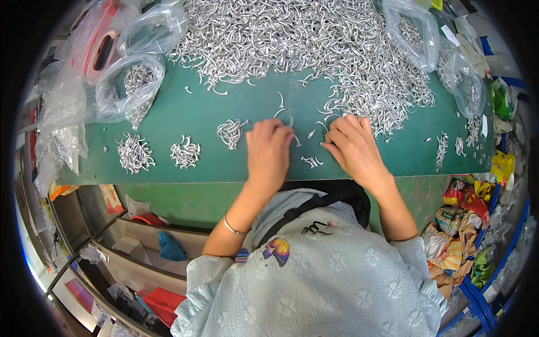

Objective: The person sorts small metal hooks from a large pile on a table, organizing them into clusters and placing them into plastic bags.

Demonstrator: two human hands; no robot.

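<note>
Both bare hands were at work just short of a heap of curved silvery metal pieces [292, 39].
Left hand [269, 151] lay below the heap, fingers curled; right hand [353, 147] was bent at its near edge. Whether either gripped a piece could not be told. Three small piles [185, 153] sat below-left of the heap.

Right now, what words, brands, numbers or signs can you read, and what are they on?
Pale shirt: dark script near a butterfly; too small to read surely.
Coloured packages at right: too small and blurred.
White slip, right edge of table: cannot tell if marked.
Curved silvery pieces: no readable text.
</note>
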